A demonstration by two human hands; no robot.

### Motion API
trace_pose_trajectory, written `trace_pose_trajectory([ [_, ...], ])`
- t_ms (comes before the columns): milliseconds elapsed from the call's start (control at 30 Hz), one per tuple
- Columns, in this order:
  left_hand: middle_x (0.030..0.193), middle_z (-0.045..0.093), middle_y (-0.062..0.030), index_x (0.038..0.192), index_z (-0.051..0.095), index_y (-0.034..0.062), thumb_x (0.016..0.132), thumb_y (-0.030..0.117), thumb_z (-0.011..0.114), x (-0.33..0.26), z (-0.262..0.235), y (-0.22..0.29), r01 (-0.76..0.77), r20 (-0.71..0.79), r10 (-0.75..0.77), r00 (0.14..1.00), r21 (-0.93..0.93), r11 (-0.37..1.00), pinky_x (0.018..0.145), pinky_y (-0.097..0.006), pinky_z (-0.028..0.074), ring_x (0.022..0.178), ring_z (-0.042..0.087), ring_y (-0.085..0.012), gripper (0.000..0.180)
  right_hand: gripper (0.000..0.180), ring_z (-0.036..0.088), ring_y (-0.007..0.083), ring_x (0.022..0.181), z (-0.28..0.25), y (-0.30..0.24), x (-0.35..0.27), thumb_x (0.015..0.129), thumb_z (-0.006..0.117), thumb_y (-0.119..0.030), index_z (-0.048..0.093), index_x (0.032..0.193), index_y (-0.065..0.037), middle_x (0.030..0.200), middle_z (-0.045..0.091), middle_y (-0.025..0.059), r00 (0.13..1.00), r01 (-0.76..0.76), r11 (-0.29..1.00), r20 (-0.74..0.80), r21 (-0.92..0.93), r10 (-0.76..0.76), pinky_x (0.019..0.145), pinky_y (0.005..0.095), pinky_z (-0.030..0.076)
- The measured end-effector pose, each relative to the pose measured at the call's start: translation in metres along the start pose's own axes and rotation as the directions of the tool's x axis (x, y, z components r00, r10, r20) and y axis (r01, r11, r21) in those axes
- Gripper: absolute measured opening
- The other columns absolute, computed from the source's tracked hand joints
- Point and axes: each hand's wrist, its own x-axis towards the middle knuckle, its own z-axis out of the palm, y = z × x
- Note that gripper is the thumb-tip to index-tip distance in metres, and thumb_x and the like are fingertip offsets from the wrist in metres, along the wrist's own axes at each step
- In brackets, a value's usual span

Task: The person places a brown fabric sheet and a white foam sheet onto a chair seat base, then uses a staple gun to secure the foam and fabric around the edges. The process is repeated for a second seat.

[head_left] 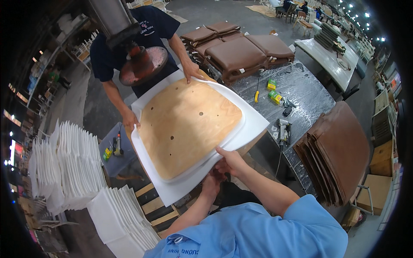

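The right hand (pixel 230 161) pinches the near edge of the white foam sheet (pixel 254 124) under the plywood seat board (pixel 185 124), the left hand (pixel 211 182) grips beneath that edge, while a co-worker's hands (pixel 191 71) hold the far edges, stacked foam (pixel 73 167) crowding the left.

Light blue short-sleeved work shirt with a collar and dark embroidered lettering; forearms bare below the sleeves
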Motion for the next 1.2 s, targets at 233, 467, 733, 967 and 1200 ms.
trace_pose_trajectory([
  [233,0.089,0.069,0.0013,0.13,0.066,0.0119,0.116,0.047,0.055,0.022,0.01,-0.001,0.047,-0.028,-0.048,0.998,-0.041,0.998,0.062,-0.031,0.061,0.066,0.068,-0.0135,0.039,0.054,0.069,0.0219,0.068,0.013,-0.01,0.029,0.1,0.081,-0.053,0.07,0.116,-0.002,0.092,0.074,0.0117,0.992,-0.06,0.998,-0.11,0.008,0.061,0.059,0.0365,0.058],
  [467,0.078,0.065,-0.0026,0.104,0.068,0.0073,0.118,0.041,0.052,0.023,0.008,-0.014,-0.099,-0.191,0.191,0.963,0.41,0.907,0.055,-0.029,0.053,0.062,0.063,-0.0109,0.04,0.047,0.069,0.023,0.068,0.012,-0.014,0.035,0.103,0.079,-0.042,0.07,0.121,-0.001,0.095,0.074,0.0121,0.995,0.003,0.997,-0.1,-0.077,-0.01,0.058,0.0394,0.057],
  [733,0.082,0.067,-0.0043,0.107,0.069,0.0081,0.117,0.042,0.053,0.002,0.007,-0.025,-0.036,-0.134,0.097,0.986,0.399,0.916,0.061,-0.032,0.057,0.067,0.065,-0.0147,0.039,0.046,0.07,0.0245,0.065,0.011,-0.015,0.033,0.103,0.079,-0.039,0.07,0.127,-0.001,0.098,0.077,0.0154,0.987,0.096,0.985,-0.115,-0.146,-0.113,0.057,0.0392,0.057],
  [967,0.105,0.078,-0.0059,0.133,0.066,0.0133,0.116,0.053,0.052,0.009,0.0,-0.017,0.007,0.023,-0.007,1.0,0.017,1.0,0.077,-0.04,0.064,0.087,0.076,-0.0219,0.045,0.048,0.069,0.0254,0.063,0.006,-0.006,0.036,0.102,0.08,-0.041,0.071,0.127,-0.002,0.096,0.078,0.015,0.989,0.079,0.984,-0.113,-0.157,-0.097,0.054,0.0398,0.057],
  [1200,0.13,0.075,-0.012,0.143,0.065,0.0141,0.113,0.051,0.053,-0.011,-0.045,-0.021,0.089,-0.086,-0.106,0.991,-0.177,0.98,0.097,-0.053,0.061,0.109,0.075,-0.0329,0.049,0.058,0.075,0.0277,0.092,-0.013,-0.003,0.042,0.104,0.075,-0.056,0.071,0.13,-0.003,0.105,0.077,0.0141,0.984,0.171,0.977,-0.031,-0.125,-0.176,0.079,0.0476,0.061],
])
